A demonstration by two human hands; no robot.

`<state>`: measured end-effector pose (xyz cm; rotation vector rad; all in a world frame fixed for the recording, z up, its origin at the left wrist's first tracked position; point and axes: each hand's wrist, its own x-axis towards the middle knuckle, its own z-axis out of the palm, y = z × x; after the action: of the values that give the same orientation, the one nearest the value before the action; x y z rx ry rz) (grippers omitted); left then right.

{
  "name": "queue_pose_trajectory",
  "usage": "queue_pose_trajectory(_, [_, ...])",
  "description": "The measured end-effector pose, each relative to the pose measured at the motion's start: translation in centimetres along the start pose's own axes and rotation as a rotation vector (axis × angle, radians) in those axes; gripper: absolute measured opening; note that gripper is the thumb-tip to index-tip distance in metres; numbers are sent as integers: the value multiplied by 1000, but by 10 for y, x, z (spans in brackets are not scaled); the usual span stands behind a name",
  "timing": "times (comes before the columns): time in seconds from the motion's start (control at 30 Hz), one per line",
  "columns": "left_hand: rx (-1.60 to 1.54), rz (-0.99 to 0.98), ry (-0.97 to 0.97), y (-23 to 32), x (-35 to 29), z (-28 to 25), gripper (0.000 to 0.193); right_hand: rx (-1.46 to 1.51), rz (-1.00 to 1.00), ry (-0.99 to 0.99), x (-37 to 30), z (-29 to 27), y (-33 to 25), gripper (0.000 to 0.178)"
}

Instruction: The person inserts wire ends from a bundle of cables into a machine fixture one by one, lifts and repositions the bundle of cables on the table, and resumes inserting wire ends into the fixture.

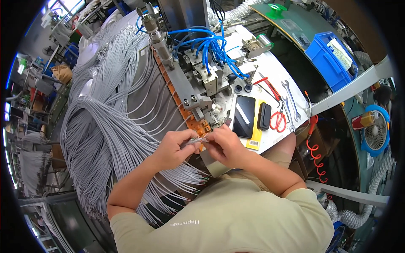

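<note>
Both hands meet at the near end of an orange fixture rail [195,123]. My left hand [175,147] is closed, its thumb and fingers pinching the end of a grey cable [190,143]. Close against it, my right hand [225,145] is also closed, fingertips pressed together at the same cable end; the tip is mostly hidden between the fingers. Several grey cables run from the rail into a large bundle of grey cables [101,114] on the left. The bundle's near ends show small coloured wires [202,179] beside my left forearm.
Beyond my hands stands a metal machine [181,84] with blue air tubes [211,40]. On the white tabletop at right lie a dark phone [244,116], a black case [264,116], red scissors [278,121], red-handled pliers [273,89] and wrenches [289,101]. A coiled red hose [314,152] hangs beyond the table edge.
</note>
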<state>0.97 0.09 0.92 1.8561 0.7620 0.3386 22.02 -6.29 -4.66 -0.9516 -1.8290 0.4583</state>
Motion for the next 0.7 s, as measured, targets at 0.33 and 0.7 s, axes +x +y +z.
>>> queue_pose_trajectory(0.33, [389,377,267,7,3,2,19,-219,59,88,10,0,9,13])
queue_pose_trajectory(0.7, [520,322,186,-5,4,4,28,216,692,61,2,6,36,21])
